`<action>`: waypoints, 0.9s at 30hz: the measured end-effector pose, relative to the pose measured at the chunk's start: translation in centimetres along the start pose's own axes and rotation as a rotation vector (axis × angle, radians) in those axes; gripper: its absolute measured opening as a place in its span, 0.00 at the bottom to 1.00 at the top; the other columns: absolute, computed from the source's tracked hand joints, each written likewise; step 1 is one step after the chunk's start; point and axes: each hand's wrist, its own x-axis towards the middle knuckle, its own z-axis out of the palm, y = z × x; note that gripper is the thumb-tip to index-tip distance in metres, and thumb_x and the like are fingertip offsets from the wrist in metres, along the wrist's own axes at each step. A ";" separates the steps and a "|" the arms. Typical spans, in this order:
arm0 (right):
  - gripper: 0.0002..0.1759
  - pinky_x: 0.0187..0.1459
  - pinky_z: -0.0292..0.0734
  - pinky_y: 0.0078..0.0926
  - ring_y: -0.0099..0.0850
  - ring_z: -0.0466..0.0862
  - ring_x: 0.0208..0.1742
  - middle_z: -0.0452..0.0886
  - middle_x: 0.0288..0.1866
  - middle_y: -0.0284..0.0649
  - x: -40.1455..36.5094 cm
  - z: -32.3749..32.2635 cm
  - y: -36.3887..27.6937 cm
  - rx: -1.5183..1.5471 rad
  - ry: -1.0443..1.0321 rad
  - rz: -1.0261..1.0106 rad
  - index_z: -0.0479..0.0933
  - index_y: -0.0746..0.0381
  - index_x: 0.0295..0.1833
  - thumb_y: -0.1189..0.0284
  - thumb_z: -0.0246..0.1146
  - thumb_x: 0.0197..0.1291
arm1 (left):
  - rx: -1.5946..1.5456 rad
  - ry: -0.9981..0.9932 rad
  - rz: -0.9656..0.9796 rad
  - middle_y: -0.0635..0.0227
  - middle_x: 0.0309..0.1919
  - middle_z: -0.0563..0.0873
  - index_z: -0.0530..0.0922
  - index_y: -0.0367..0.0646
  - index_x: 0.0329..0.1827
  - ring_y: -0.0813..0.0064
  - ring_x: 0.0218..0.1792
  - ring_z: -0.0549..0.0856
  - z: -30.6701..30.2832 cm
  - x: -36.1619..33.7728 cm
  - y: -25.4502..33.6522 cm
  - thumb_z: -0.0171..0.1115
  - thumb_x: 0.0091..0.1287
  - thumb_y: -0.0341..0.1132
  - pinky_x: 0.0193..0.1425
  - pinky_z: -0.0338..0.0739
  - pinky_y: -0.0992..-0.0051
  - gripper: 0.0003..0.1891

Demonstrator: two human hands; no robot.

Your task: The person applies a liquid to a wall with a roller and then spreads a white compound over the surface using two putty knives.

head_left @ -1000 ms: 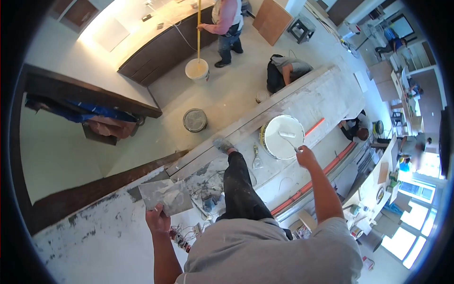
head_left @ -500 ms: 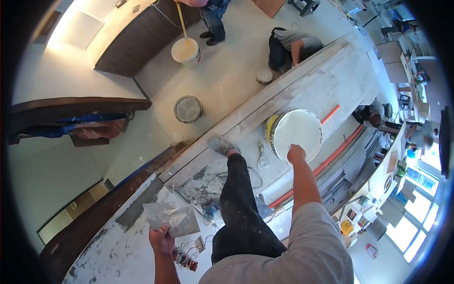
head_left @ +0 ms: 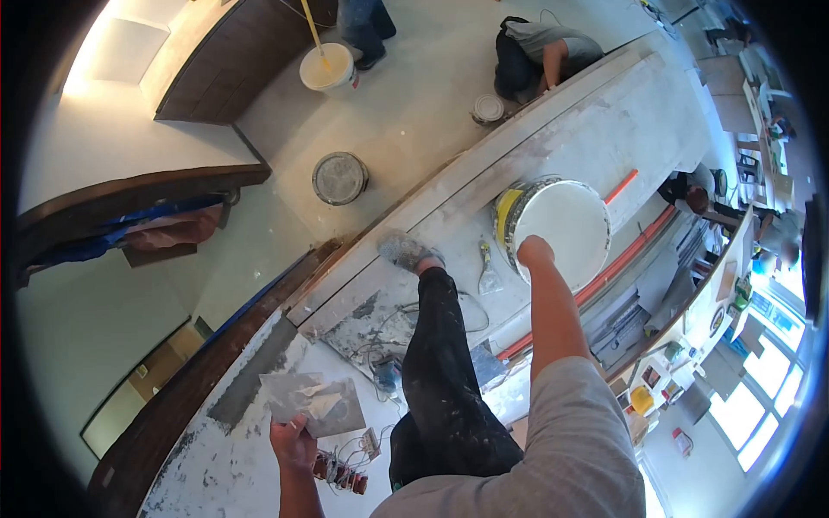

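Observation:
My left hand grips a flat grey metal plate with a dab of white paste on it. My right hand is a closed fist over the opening of a large bucket with a yellow label. Whatever the fist holds, if anything, is hidden beneath it. White paste shows inside the bucket's rim. Beside the bucket, a putty knife lies on the dusty white board. My foot, in a plastic cover, rests on the same board.
Wires with small red-brown parts lie below the plate. A lidded pail stands on the floor. A crouching person works at the board's far edge; another stands by a white bucket. Orange pipe runs at right.
My right fist has shifted left and away from me across the bucket's opening. The view has moved slightly. My left hand still holds the plate in much the same pose.

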 end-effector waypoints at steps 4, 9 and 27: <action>0.15 0.55 0.81 0.42 0.47 0.87 0.54 0.87 0.51 0.51 1.6 1.3 4.0 -0.337 0.065 -0.376 0.88 0.63 0.44 0.69 0.56 0.66 | -0.028 -0.027 0.021 0.54 0.61 0.80 0.66 0.32 0.70 0.56 0.62 0.81 0.4 -0.9 0.4 0.67 0.59 0.26 0.71 0.74 0.57 0.34; 0.21 0.30 0.79 0.43 0.42 0.85 0.28 0.85 0.33 0.49 -1.3 -0.2 9.1 -0.015 -0.107 -0.295 0.83 0.66 0.30 0.62 0.58 0.69 | 0.042 -0.124 0.071 0.55 0.63 0.79 0.67 0.32 0.71 0.58 0.64 0.80 1.2 -3.4 1.9 0.67 0.61 0.33 0.72 0.73 0.58 0.35; 0.16 0.54 0.81 0.47 0.50 0.87 0.49 0.87 0.45 0.52 -20.8 -5.4 14.7 -0.207 0.143 -0.462 0.87 0.62 0.43 0.67 0.55 0.61 | -0.064 -0.244 0.258 0.55 0.65 0.78 0.65 0.32 0.72 0.57 0.66 0.79 -1.4 -13.1 7.6 0.65 0.63 0.27 0.73 0.71 0.57 0.33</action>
